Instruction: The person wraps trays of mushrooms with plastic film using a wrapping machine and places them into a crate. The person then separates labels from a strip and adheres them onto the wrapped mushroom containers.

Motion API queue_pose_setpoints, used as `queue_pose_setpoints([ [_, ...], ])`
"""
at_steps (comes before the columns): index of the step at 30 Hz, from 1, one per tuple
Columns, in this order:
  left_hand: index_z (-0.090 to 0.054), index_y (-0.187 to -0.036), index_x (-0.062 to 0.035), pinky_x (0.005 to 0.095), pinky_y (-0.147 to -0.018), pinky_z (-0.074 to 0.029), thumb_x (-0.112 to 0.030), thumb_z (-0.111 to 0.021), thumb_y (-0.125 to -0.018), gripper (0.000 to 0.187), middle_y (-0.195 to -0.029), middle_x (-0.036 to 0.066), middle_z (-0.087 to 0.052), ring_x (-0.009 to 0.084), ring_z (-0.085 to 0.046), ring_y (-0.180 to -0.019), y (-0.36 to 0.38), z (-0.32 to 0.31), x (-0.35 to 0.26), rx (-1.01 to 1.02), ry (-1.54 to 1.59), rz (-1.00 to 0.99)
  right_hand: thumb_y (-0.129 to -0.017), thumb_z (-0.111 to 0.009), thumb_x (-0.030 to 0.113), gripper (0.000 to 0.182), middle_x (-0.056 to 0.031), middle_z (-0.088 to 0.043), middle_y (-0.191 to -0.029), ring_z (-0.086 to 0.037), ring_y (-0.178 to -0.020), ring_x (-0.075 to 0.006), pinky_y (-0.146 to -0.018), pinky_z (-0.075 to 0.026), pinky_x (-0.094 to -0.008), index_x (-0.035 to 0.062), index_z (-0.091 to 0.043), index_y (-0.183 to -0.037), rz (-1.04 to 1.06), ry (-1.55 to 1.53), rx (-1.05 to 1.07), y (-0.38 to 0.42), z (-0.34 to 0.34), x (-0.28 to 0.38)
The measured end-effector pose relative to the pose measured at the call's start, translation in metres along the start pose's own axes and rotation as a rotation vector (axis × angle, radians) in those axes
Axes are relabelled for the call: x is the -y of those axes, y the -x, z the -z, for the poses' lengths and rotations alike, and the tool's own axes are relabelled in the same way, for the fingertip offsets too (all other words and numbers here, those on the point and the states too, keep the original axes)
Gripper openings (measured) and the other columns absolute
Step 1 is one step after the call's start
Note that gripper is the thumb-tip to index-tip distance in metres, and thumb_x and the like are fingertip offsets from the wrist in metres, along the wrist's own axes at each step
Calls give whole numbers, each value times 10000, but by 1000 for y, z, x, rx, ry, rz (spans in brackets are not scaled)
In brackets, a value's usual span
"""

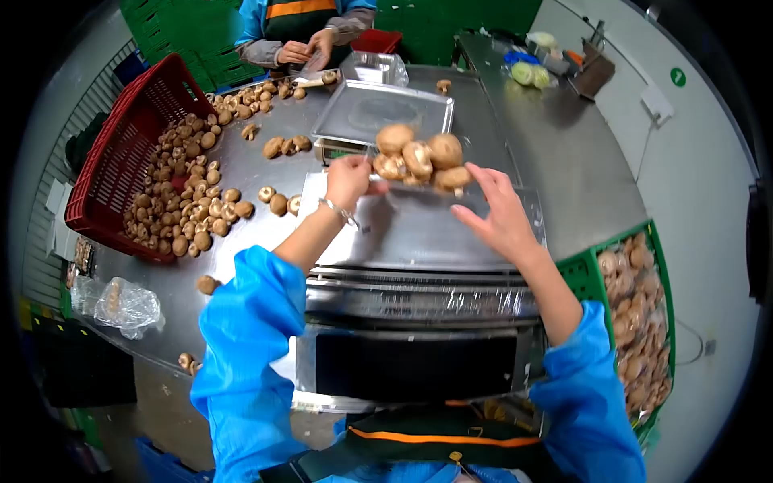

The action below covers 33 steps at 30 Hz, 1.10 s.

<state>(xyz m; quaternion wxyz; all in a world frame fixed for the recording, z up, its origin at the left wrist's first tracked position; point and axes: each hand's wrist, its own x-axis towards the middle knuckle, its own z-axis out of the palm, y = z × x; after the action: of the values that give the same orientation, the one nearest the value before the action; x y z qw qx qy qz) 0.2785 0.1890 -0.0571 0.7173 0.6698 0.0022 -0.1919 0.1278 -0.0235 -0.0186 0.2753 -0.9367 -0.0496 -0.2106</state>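
In the head view, a cluster of brown mushrooms (419, 158) sits in a see-through tray whose pale lower edge (412, 180) shows beneath them. My left hand (349, 183) has its fingers closed at the tray's left end. At the right end my right hand (501, 211) is open, thumb and fingers apart, fingertips close to the outermost mushroom. Both hands are over the flat metal plate (419, 235) of a wrapping machine. Just beyond the mushrooms is a scale with a shallow metal pan (382, 111).
A red crate (133, 133) lies tipped at left, mushrooms spilling onto the steel table (250, 173). A green crate (664, 322) of packed mushrooms stands right. Across the table, a person's hands (308, 50) handle something clear beside empty clear trays (378, 69). Crumpled plastic (129, 307) lies left.
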Motion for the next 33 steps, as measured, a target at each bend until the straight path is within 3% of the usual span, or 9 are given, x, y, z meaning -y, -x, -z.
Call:
queue_pose_setpoints([
  [6,-477,-1088,114,267,-587,-571,-37,-447,-877,261,-937,170,-582,250,-654,-731,91,-5,50,46,70,147,-711,-698,199,362,-113,-544,-962,-568,-827,-262,-703,-466,-342,30,-576,-1006,-272,-48,76,58,-9,18],
  [9,-465,-1122,113,277,-605,-574,-70,-522,-857,327,-991,157,-583,233,-648,-754,104,3,45,167,12,185,-704,-702,185,357,-111,-557,-969,-563,-863,-253,-715,-460,-339,34,-568,-998,133,-162,-251,46,-18,40],
  [13,-474,-1182,-4,323,-742,-501,-97,-579,-808,400,-1091,179,-513,271,-542,-929,117,11,44,-138,-657,-669,-743,-651,193,364,-89,-561,-1113,-512,-1058,-268,-927,-349,-362,105,-571,-1088,379,143,1,15,-55,48],
  [15,-528,-1147,-100,357,-816,-436,-83,-623,-761,398,-1099,147,-516,291,-504,-944,121,13,40,-17,-761,-872,-749,-633,250,351,-97,-573,-1089,-495,-1080,-261,-935,-340,-391,112,-575,-1067,362,196,-55,24,-58,43],
  [18,-624,-946,-70,292,-658,-486,-56,-644,-749,198,-841,74,-613,205,-581,-790,105,18,54,67,-859,-879,-763,-597,308,389,-122,-561,-1116,-464,-1124,-277,-958,-325,-410,92,-567,-1086,197,129,-139,21,-47,8],
  [20,-624,-887,-50,303,-631,-488,-49,-652,-738,151,-827,86,-601,205,-593,-709,104,19,47,116,-841,-722,-771,-583,324,477,-163,-501,-1209,-422,-1168,-322,-987,-312,-408,35,-524,-1146,-48,-161,118,23,-36,-9],
  [26,-622,-912,-47,302,-664,-482,-101,-678,-728,200,-883,102,-568,218,-584,-739,147,25,40,6,-719,-598,-773,-597,281,494,-173,-502,-1183,-471,-1113,-305,-972,-342,-368,30,-488,-1184,-37,55,-171,55,2,-2],
  [29,-652,-822,-60,385,-758,-353,-242,-676,-729,205,-785,100,-553,269,-470,-800,189,64,53,-266,-1285,-681,-764,-620,305,247,-119,-567,-783,-514,-787,-309,-691,-380,-409,77,-627,-671,-376,511,-60,124,38,-22],
  [33,-664,-662,-34,401,-770,-317,-405,-643,-728,378,-691,115,-552,282,-461,-819,184,49,76,-247,-1473,-582,-765,-596,440,397,-134,-560,-773,-493,-793,-319,-695,-347,-412,58,-632,-662,-391,717,124,158,4,-12],
])
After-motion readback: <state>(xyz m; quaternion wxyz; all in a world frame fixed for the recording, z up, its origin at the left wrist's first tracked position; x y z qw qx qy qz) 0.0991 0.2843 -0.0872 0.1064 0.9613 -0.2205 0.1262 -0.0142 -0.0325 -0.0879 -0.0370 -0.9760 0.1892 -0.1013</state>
